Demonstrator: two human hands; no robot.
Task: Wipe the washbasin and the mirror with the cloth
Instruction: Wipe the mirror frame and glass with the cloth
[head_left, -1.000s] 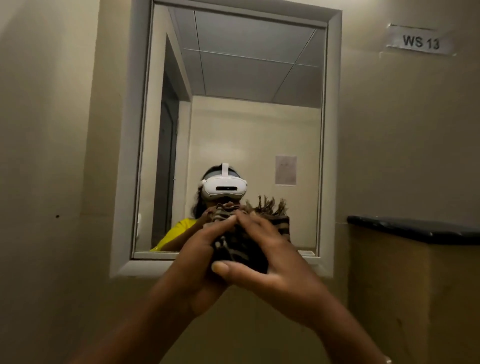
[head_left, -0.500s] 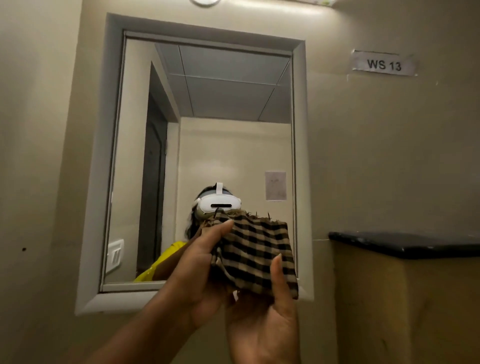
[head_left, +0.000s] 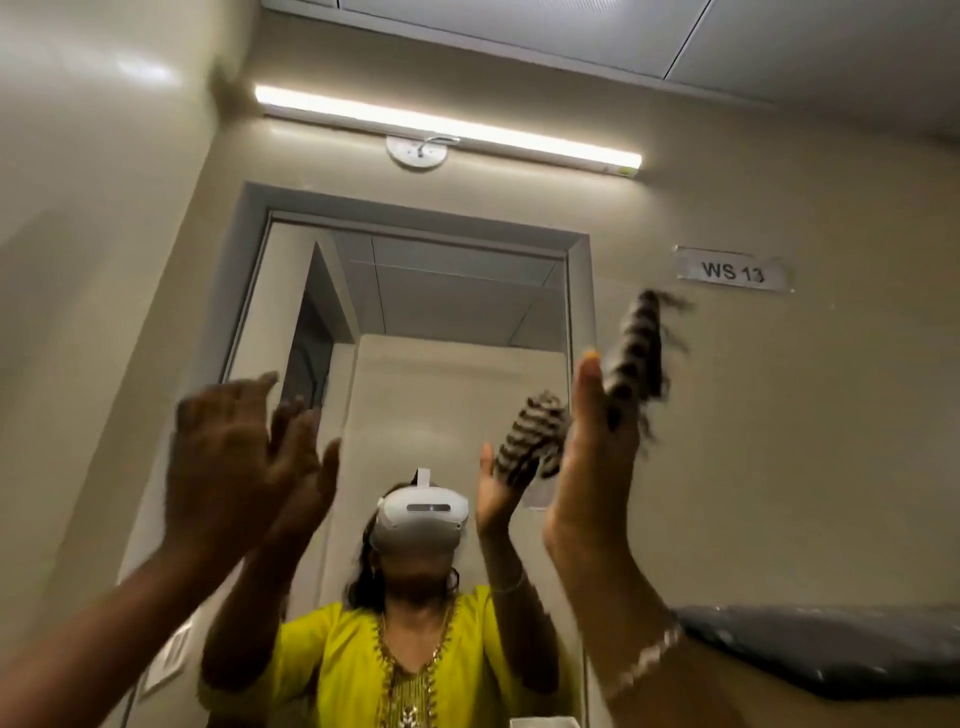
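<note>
Nearest, both hands are raised in front of the mirror (head_left: 415, 322). The left hand (head_left: 234, 457) is spread open and empty. The right hand (head_left: 597, 447), a bracelet (head_left: 644, 660) on its wrist, holds the checked cloth (head_left: 636, 358) bunched against its fingers, just right of the mirror's frame. Both are motion-blurred. Farther right lies a dark worktop (head_left: 831, 649). On the far wall are a "WS 13" label (head_left: 732, 271) and a lit tube light (head_left: 447, 127).

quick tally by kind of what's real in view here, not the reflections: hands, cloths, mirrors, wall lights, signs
hands: 2 (left hand, right hand)
cloths: 1 (checked cloth, held in the right hand)
mirrors: 1 (mirror)
wall lights: 1 (tube light)
signs: 1 (WS 13 sign)
total: 6
</note>
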